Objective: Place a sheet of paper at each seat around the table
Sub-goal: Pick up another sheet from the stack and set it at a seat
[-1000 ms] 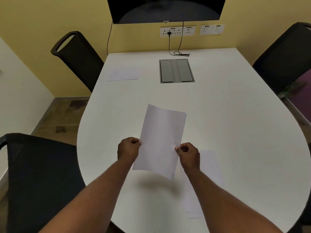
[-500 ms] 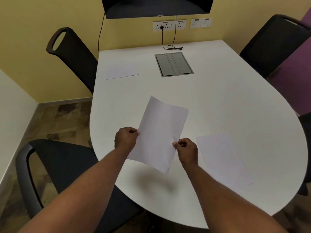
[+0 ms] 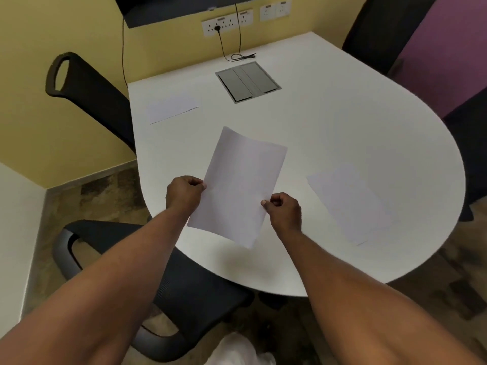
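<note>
Two bare forearms reach forward from the lower frame edge, elbows cut off. Left hand (image 3: 184, 194): grip pinched on the left long edge of a sheet of paper (image 3: 241, 185), knuckles up. Right hand (image 3: 283, 210): grip pinched on the sheet's right edge, fingers curled under, fingertips hidden. The sheet is held above the near rounded end of the white counter (image 3: 342, 122), tilted, casting a shadow below. Black chair (image 3: 184, 293) tucked under the near edge, partly hidden by the left arm. Stack of paper (image 3: 347, 204) lying flat to the right, count hard to tell. Farther left, one placed sheet (image 3: 172, 109) before a second black chair (image 3: 89, 88). Grey cable hatch (image 3: 247, 81) set in the counter. Wall sockets (image 3: 226, 23), screen cut off at top.
</note>
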